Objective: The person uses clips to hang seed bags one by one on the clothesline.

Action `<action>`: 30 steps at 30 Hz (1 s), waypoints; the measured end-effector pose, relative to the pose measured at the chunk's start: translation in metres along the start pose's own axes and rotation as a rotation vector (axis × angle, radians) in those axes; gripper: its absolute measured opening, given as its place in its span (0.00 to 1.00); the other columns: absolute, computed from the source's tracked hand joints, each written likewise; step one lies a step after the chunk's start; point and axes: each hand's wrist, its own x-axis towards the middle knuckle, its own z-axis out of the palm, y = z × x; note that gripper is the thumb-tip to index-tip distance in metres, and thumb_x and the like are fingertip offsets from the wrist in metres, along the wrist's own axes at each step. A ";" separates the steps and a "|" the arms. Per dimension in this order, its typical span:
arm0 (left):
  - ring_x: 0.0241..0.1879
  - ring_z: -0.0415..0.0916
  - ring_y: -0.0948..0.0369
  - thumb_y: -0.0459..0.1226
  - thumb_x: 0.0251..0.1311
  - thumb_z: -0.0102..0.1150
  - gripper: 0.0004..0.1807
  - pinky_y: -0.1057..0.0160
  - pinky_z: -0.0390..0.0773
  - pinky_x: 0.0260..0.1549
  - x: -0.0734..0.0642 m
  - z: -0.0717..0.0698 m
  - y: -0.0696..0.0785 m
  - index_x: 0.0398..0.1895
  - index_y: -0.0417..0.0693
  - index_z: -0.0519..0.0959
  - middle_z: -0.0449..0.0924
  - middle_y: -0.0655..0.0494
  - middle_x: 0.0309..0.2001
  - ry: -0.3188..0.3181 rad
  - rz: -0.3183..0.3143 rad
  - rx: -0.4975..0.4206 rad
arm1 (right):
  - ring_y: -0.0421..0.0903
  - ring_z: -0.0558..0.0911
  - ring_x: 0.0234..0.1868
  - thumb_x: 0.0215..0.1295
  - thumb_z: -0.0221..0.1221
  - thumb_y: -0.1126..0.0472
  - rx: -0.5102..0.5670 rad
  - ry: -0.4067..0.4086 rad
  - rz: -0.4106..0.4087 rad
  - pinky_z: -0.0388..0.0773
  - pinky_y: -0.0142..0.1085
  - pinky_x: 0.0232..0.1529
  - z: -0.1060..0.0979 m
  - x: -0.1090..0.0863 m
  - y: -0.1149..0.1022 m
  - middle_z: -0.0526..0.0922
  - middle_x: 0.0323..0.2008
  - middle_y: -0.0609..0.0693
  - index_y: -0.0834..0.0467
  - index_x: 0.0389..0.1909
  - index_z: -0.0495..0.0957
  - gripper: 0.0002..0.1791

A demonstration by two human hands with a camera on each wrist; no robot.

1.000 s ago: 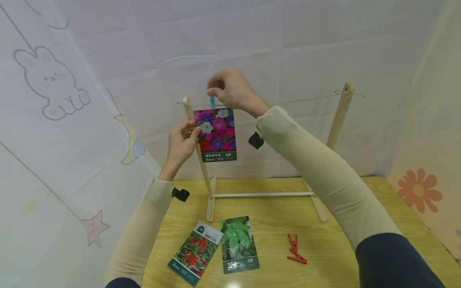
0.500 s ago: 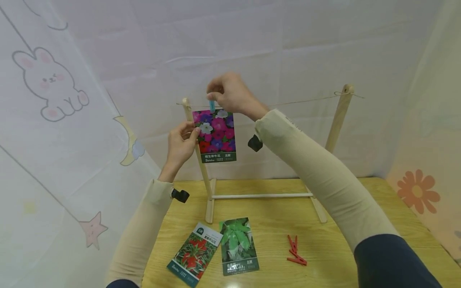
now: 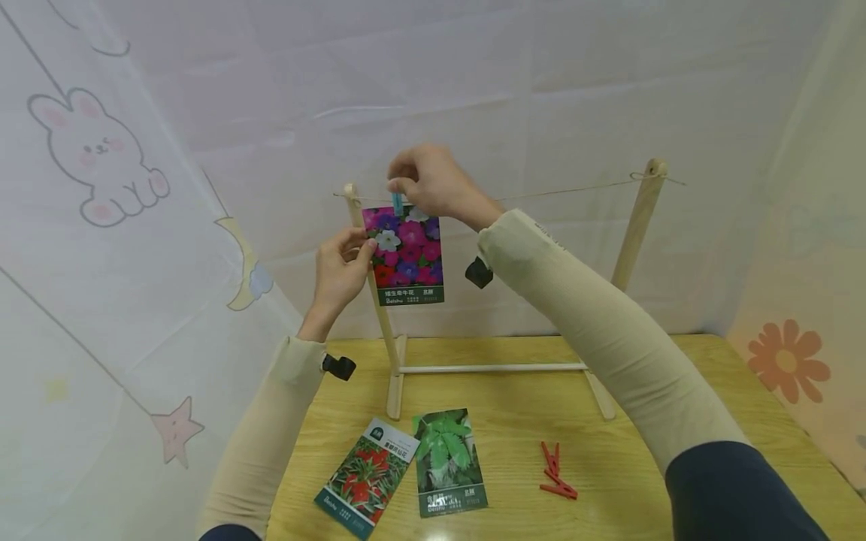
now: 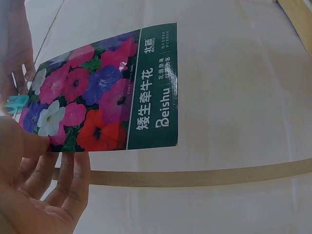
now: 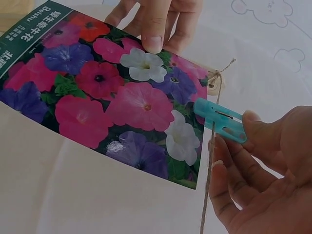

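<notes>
My left hand (image 3: 343, 272) pinches the left edge of a seed packet (image 3: 409, 255) printed with pink, purple and white flowers. It holds the packet upright just below the string (image 3: 561, 191), near the left post. In my right hand (image 3: 436, 180), thumb and fingers pinch a blue clothespin (image 5: 222, 121) at its handle end. The right wrist view shows the clothespin's tip over the packet's top edge, with the string passing at its middle. From the left wrist, the clothespin (image 4: 17, 103) shows at the packet's far end, beside the right hand's fingers.
The string runs between two wooden posts (image 3: 639, 225) of a stand on the wooden table (image 3: 514, 436). Two more seed packets lie in front, one with red flowers (image 3: 368, 477), one with green leaves (image 3: 449, 462). Red clothespins (image 3: 558, 473) lie to their right.
My right hand has lowered slightly with the blue clothespin, whose tip now overlaps the packet's top edge further. The left hand and packet have stayed nearly still.
</notes>
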 end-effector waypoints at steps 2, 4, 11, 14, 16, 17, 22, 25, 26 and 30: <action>0.40 0.88 0.44 0.30 0.75 0.61 0.12 0.61 0.89 0.34 0.000 0.000 -0.001 0.55 0.31 0.83 0.88 0.34 0.47 0.004 0.000 -0.002 | 0.48 0.83 0.40 0.82 0.58 0.58 0.008 -0.007 -0.002 0.81 0.39 0.43 0.001 0.000 0.000 0.88 0.46 0.56 0.62 0.58 0.84 0.15; 0.41 0.88 0.43 0.30 0.75 0.62 0.12 0.63 0.89 0.34 0.000 0.000 -0.001 0.55 0.31 0.83 0.88 0.34 0.47 0.006 -0.006 -0.013 | 0.49 0.84 0.42 0.82 0.59 0.58 0.016 -0.017 -0.006 0.83 0.40 0.45 0.001 0.000 -0.001 0.88 0.47 0.56 0.63 0.59 0.84 0.15; 0.44 0.89 0.40 0.30 0.75 0.62 0.12 0.52 0.90 0.37 -0.002 0.004 -0.001 0.54 0.29 0.83 0.88 0.32 0.47 -0.001 0.010 -0.026 | 0.53 0.88 0.52 0.80 0.60 0.58 0.069 -0.067 0.002 0.86 0.45 0.54 -0.001 -0.004 0.001 0.87 0.55 0.59 0.66 0.66 0.80 0.21; 0.44 0.88 0.40 0.29 0.74 0.62 0.11 0.55 0.90 0.36 -0.002 0.004 -0.001 0.54 0.29 0.83 0.88 0.33 0.47 0.002 0.012 -0.031 | 0.54 0.88 0.54 0.80 0.61 0.57 0.081 -0.075 0.005 0.87 0.45 0.52 -0.002 -0.004 0.002 0.87 0.56 0.59 0.66 0.68 0.78 0.23; 0.44 0.88 0.40 0.28 0.74 0.62 0.11 0.57 0.90 0.35 -0.002 0.004 -0.001 0.53 0.29 0.83 0.87 0.33 0.47 0.001 0.009 -0.033 | 0.54 0.88 0.54 0.80 0.61 0.56 0.082 -0.079 0.008 0.87 0.45 0.51 -0.002 -0.005 0.003 0.87 0.56 0.59 0.66 0.69 0.78 0.24; 0.44 0.88 0.40 0.28 0.74 0.62 0.11 0.57 0.90 0.35 -0.002 0.004 0.000 0.54 0.29 0.83 0.87 0.33 0.47 -0.001 0.006 -0.032 | 0.54 0.88 0.54 0.80 0.61 0.56 0.082 -0.080 0.008 0.88 0.44 0.50 -0.002 -0.005 0.003 0.87 0.56 0.59 0.66 0.69 0.78 0.24; 0.44 0.89 0.40 0.28 0.74 0.62 0.11 0.59 0.90 0.35 -0.001 0.005 -0.001 0.53 0.30 0.83 0.88 0.32 0.46 -0.008 0.006 -0.033 | 0.53 0.88 0.53 0.79 0.62 0.56 0.077 -0.078 0.012 0.88 0.44 0.49 -0.002 -0.005 0.003 0.87 0.55 0.59 0.65 0.68 0.78 0.25; 0.45 0.89 0.39 0.28 0.74 0.62 0.11 0.65 0.89 0.34 -0.001 0.005 -0.003 0.54 0.30 0.83 0.87 0.32 0.46 -0.014 0.003 -0.034 | 0.54 0.88 0.54 0.79 0.62 0.55 0.070 -0.079 0.015 0.87 0.45 0.51 -0.001 -0.004 0.004 0.87 0.55 0.59 0.65 0.68 0.79 0.25; 0.45 0.89 0.39 0.28 0.74 0.62 0.11 0.67 0.88 0.33 -0.001 0.005 -0.003 0.54 0.30 0.83 0.87 0.32 0.46 -0.018 0.001 -0.035 | 0.54 0.87 0.54 0.78 0.63 0.55 0.065 -0.079 0.015 0.87 0.45 0.52 -0.001 -0.004 0.004 0.87 0.56 0.59 0.65 0.68 0.79 0.25; 0.44 0.89 0.39 0.29 0.74 0.62 0.13 0.66 0.89 0.34 0.000 0.004 -0.004 0.57 0.31 0.82 0.87 0.32 0.47 -0.039 -0.003 -0.018 | 0.55 0.87 0.55 0.78 0.63 0.55 0.049 -0.081 0.023 0.86 0.46 0.56 -0.001 -0.004 0.005 0.86 0.57 0.59 0.65 0.68 0.78 0.25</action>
